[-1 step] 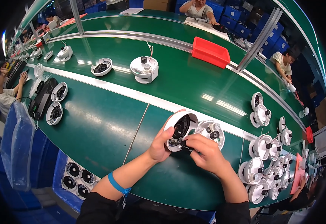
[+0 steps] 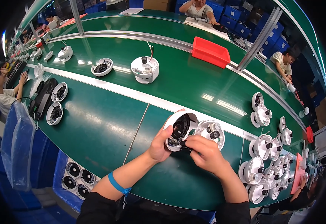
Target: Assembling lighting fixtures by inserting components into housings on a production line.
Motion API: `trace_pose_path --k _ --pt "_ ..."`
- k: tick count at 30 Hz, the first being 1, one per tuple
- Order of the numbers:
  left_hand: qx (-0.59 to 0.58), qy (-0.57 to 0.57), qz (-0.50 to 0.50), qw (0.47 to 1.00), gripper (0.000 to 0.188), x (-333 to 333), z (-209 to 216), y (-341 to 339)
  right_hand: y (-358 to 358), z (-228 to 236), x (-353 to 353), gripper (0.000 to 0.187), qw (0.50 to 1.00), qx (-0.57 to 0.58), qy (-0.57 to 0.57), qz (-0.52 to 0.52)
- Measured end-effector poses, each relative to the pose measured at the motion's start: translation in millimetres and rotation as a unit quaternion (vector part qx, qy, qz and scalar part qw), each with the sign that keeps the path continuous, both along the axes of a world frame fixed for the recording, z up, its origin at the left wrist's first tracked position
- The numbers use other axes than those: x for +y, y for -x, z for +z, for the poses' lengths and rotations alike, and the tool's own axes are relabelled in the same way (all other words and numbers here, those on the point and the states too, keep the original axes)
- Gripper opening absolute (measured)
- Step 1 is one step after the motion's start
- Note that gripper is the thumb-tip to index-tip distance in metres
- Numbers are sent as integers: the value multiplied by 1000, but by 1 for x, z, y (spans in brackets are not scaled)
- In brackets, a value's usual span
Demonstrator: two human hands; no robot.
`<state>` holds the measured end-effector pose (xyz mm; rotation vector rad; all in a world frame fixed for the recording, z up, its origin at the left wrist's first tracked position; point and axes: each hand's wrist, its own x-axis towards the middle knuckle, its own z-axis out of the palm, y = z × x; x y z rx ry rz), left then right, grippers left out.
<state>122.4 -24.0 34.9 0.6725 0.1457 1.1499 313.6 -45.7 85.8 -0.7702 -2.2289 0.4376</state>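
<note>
My left hand [image 2: 159, 145] is closed round the side of a white, round camera housing [image 2: 190, 116], tilted so that its black inside faces me. At the housing's lower edge, the fingers of my right hand [image 2: 209, 152] pinch a small black part [image 2: 185, 145]; its exact kind is hidden by the fingers. Just behind my right hand is a second white shell [image 2: 219, 140] bearing a silver and a black cylinder. Whether the two halves are joined cannot be made out.
Similar camera units [image 2: 253, 170] crowd the right side. Across a white strip are an open housing [image 2: 102, 67], an upright unit [image 2: 145, 70] and a red bin [image 2: 210, 52]. Two housings [image 2: 54, 113] lie at left; a tray of black-centred parts [image 2: 70, 191] is below. Other people work around.
</note>
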Motion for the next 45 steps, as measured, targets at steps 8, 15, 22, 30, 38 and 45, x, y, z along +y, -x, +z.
trace_pose_path --k 8,15,22,30,38,45 --pt "107 -64 26 992 96 -5 4 -4 9 -4 -11 32 990 -87 -91 -58" --pt "141 -75 43 986 100 -8 8 -5 12 -4 -12 35 982 -117 -130 -67" --pt "164 -92 56 981 103 -7 8 -5 8 -6 -10 37 986 -97 -122 -66" --pt "182 -107 66 975 102 -7 5 -4 10 -9 -8 39 974 -137 -168 -63" --pt "207 -92 23 974 96 -6 11 -3 6 2 -7 18 952 -217 -210 -50" --pt "227 -145 78 960 89 -11 8 -7 4 -3 -5 15 964 -195 -179 -37"
